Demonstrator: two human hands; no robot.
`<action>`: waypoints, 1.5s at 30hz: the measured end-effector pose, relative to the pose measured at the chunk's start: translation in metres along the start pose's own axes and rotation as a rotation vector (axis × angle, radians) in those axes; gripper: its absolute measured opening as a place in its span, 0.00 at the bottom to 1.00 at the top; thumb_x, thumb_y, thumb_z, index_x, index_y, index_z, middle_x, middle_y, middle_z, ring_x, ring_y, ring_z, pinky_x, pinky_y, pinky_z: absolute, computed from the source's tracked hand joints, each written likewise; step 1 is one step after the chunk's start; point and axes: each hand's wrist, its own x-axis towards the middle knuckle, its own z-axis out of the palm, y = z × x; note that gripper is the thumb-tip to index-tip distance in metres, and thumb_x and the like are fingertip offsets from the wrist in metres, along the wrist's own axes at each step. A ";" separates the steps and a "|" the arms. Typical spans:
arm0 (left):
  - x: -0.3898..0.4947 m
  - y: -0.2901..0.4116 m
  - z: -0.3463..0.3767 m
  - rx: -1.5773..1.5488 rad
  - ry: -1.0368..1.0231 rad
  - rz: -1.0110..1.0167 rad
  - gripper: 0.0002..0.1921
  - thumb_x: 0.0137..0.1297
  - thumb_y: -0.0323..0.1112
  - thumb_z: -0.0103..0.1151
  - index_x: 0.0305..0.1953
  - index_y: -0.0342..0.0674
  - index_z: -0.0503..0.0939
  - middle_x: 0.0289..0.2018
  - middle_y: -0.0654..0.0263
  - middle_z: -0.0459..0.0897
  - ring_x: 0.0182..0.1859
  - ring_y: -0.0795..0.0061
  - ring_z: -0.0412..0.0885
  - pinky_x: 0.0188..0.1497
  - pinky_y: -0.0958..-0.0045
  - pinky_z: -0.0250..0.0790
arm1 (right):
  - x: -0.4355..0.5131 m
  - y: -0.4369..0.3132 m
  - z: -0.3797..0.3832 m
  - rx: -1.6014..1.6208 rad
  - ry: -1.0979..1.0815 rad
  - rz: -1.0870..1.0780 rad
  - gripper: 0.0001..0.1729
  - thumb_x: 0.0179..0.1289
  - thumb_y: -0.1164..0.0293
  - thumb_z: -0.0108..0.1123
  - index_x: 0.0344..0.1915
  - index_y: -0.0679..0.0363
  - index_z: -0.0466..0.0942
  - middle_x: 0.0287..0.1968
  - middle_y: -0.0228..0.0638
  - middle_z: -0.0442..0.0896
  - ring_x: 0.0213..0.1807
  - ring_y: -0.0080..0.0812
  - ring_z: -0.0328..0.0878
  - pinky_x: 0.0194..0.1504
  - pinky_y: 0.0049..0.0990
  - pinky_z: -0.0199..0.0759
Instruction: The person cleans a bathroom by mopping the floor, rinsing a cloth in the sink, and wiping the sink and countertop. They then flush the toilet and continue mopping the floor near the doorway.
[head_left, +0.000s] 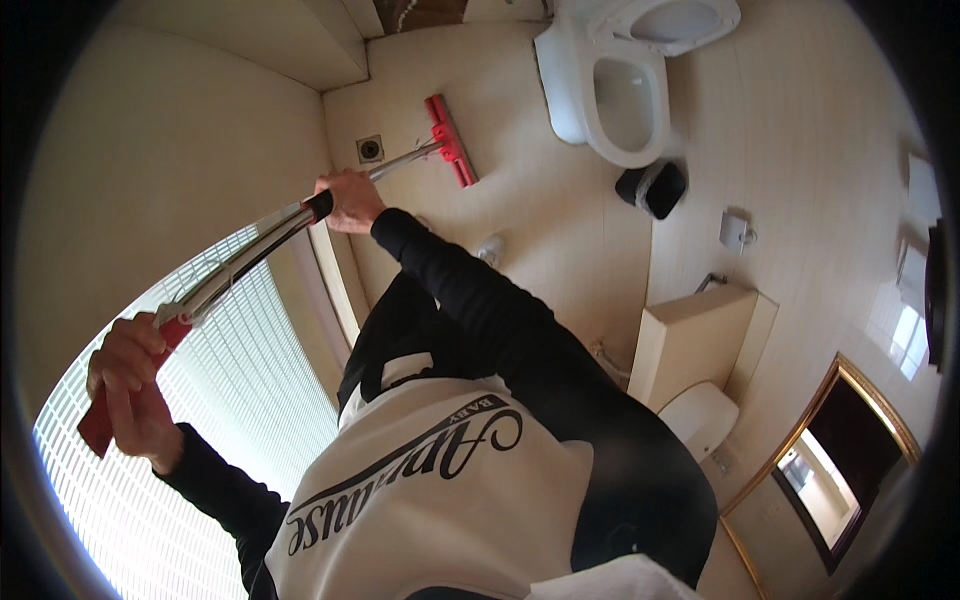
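Observation:
A sponge mop with a red head (451, 141) and a metal pole (244, 259) stretches from the floor up to the left. My left hand (131, 390) is wrapped around the red grip (172, 337) at its upper end. Lower on the pole, beside a black collar (322, 204), my right hand (349, 201) is closed around it. The mop head rests on the light tiled floor (420, 71), between a square floor drain (369, 148) and the white toilet (626, 112). Part of the pole is hidden by my right hand.
The toilet's lid is raised. Beside it stands a black waste bin (660, 189) with a liner. A paper holder (739, 231), a boxed ledge (697, 319), a white basin (697, 420) and a gold-framed mirror (832, 465) line the right side. A bright gridded window (225, 360) is at left.

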 end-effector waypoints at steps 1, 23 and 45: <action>-0.001 0.003 -0.002 0.014 -0.019 0.061 0.11 0.59 0.35 0.42 0.19 0.44 0.61 0.17 0.66 0.62 0.27 0.71 0.63 0.40 0.63 0.56 | 0.005 -0.008 0.004 -0.019 -0.112 0.052 0.12 0.44 0.60 0.57 0.24 0.56 0.74 0.30 0.38 0.77 0.37 0.43 0.73 0.43 0.41 0.60; 0.094 -0.080 0.072 -0.422 -0.033 0.207 0.08 0.56 0.32 0.45 0.20 0.41 0.69 0.17 0.63 0.70 0.26 0.67 0.73 0.43 0.60 0.67 | 0.023 0.091 -0.136 -0.411 0.099 0.061 0.15 0.39 0.57 0.64 0.20 0.53 0.71 0.22 0.30 0.75 0.31 0.37 0.73 0.40 0.36 0.57; 0.072 0.066 0.059 0.073 0.102 0.049 0.06 0.55 0.35 0.51 0.26 0.42 0.67 0.22 0.66 0.69 0.28 0.75 0.69 0.41 0.69 0.64 | 0.081 -0.015 -0.097 0.038 -0.330 -0.362 0.09 0.44 0.67 0.60 0.24 0.56 0.71 0.22 0.34 0.75 0.30 0.40 0.72 0.33 0.35 0.64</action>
